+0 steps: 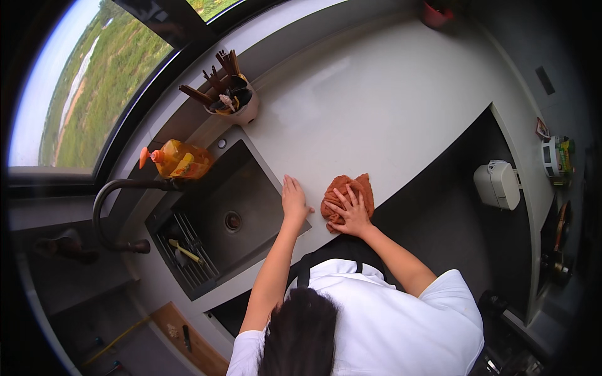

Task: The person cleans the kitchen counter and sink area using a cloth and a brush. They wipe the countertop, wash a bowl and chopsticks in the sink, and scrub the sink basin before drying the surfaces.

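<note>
My right hand (pixel 350 211) presses with spread fingers on a bunched reddish-brown cloth (pixel 364 184), holding it against the white countertop (pixel 376 98) near its front edge. My left hand (pixel 294 199) is empty. It rests flat beside the right rim of the dark sink (pixel 254 197), fingers extended and thumb out to the side. A short gap of countertop separates this hand from the cloth.
A dark curved faucet (pixel 101 207) arches at the left of the sink. Behind the basin stand an orange pump bottle (pixel 186 160) and a utensil holder (pixel 247 110) with chopsticks. A wooden board (pixel 197 348) bearing a knife (pixel 186 338) lies lower left. A red pot (pixel 435 16) stands far back.
</note>
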Motion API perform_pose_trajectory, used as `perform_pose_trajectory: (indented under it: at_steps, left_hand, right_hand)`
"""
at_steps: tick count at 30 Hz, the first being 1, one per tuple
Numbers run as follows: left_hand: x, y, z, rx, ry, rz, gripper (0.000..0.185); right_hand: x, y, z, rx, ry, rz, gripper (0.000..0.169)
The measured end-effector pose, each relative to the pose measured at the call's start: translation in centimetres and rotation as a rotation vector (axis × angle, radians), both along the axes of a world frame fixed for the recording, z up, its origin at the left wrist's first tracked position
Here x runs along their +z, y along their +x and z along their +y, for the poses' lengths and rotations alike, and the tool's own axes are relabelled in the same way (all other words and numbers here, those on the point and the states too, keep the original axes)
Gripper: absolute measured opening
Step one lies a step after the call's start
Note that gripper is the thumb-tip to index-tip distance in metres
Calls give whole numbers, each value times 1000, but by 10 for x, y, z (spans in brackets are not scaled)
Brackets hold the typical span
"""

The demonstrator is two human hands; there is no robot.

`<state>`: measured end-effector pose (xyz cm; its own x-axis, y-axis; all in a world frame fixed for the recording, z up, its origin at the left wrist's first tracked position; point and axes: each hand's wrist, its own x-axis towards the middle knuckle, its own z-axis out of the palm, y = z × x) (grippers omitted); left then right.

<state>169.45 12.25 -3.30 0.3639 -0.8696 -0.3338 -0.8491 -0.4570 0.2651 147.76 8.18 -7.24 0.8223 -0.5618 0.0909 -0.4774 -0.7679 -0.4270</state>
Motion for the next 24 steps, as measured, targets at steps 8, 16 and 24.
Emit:
perform_pose_trajectory:
  at_steps: [8,16,24]
  left_hand:
    - [2,-20,4,-14,36,-59,122]
    - [16,-70,13,-46,95,82,126]
    - [-6,-74,14,-92,28,36,58]
  right_hand:
    - [1,4,-133,-467,-114,105,68]
    - [-14,3,-138,-632,-222,103,66]
    - [2,47,16,-441,-11,158,70]
